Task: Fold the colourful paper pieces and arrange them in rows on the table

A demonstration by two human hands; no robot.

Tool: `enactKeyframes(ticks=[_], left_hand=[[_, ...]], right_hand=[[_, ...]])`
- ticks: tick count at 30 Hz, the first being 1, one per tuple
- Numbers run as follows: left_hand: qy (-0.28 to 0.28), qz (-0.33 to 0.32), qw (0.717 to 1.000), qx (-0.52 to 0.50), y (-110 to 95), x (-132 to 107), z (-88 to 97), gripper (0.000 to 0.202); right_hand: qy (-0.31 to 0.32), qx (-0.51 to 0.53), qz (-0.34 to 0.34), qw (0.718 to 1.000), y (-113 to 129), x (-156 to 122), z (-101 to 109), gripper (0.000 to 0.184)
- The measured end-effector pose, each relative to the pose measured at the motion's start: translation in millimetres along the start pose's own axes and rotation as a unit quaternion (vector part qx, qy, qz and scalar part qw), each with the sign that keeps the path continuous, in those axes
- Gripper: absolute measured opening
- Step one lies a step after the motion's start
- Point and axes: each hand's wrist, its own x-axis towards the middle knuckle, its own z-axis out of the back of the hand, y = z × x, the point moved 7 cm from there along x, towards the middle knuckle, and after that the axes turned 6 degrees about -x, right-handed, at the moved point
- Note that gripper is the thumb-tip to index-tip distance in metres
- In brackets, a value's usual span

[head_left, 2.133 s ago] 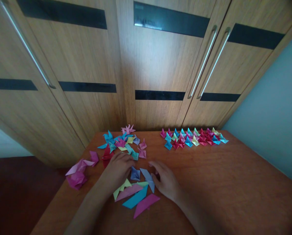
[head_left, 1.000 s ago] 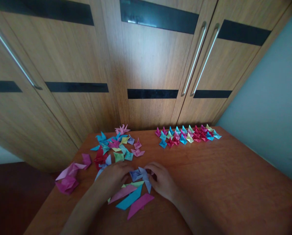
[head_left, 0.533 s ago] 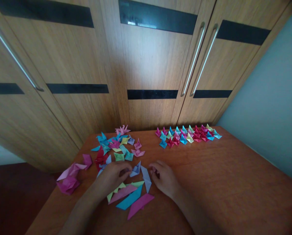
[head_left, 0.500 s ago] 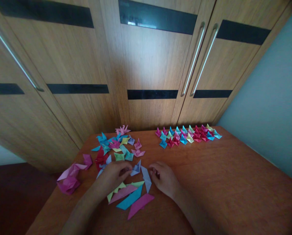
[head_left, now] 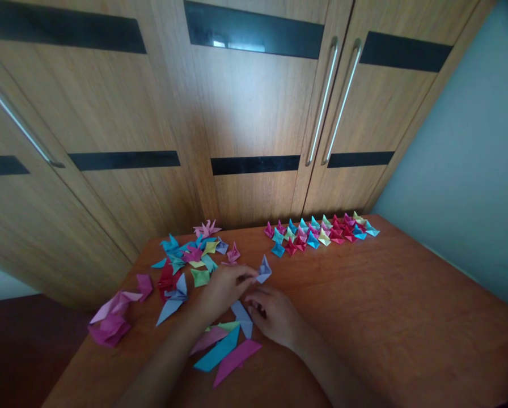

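Observation:
My left hand (head_left: 227, 288) reaches across, with its fingertips pinched on the edge of a small lavender paper boat (head_left: 264, 270), whose peak points up. Just below and to the right is my right hand (head_left: 275, 314), fingers curled inward; what is inside them, if anything, is hidden. Beside its thumb lies a folded lavender paper strip (head_left: 242, 321). Nearer to me are a turquoise folded strip (head_left: 217, 349) and a magenta one (head_left: 238, 361), with pink and light green pieces partly hidden by my left forearm.
Rows of colourful paper boats (head_left: 322, 233) stand at the back right of the wooden table (head_left: 364, 317). At the left are mixed folded pieces (head_left: 192, 253), a lavender folded piece (head_left: 175, 297) and larger pink paper pieces (head_left: 113, 320). Behind stands a wooden wardrobe (head_left: 245, 113).
My left hand has moved to the right and slightly away, carrying the lavender boat past the lavender strip. My right hand has shifted slightly left, and the view has tilted a little.

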Motion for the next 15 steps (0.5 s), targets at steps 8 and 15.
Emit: enactKeyframes(ticks=[8,15], left_hand=[[0.076,-0.058,0.987,0.131,-32,75,-52.9,0.017],[0.089,-0.039,0.979,0.179,-20,90,-76.1,0.02]], right_hand=[[0.001,-0.019,0.004,1.0,2,0,5,0.017],[0.036,-0.059,-0.004,0.998,-2,2,0,0.011]])
